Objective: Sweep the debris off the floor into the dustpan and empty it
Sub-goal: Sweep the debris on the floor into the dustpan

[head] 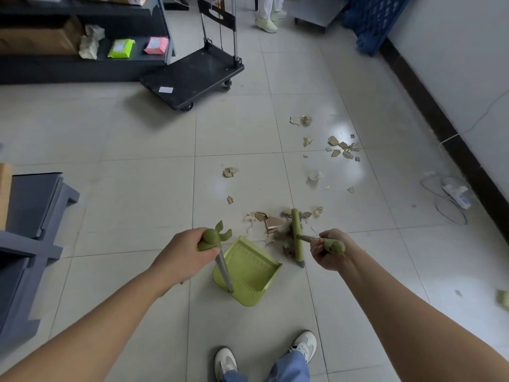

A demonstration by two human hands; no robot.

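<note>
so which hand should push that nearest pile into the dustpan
Right. The right hand grips the broom, whose head sits against the nearest debris pile beside the dustpan mouth. The left hand only holds the dustpan handle.

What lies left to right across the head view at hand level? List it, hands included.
left hand → dustpan → broom → right hand

We see glossy pale floor tiles, torn brown cardboard scraps, and a matt green plastic dustpan on a dull metal pole.
</note>
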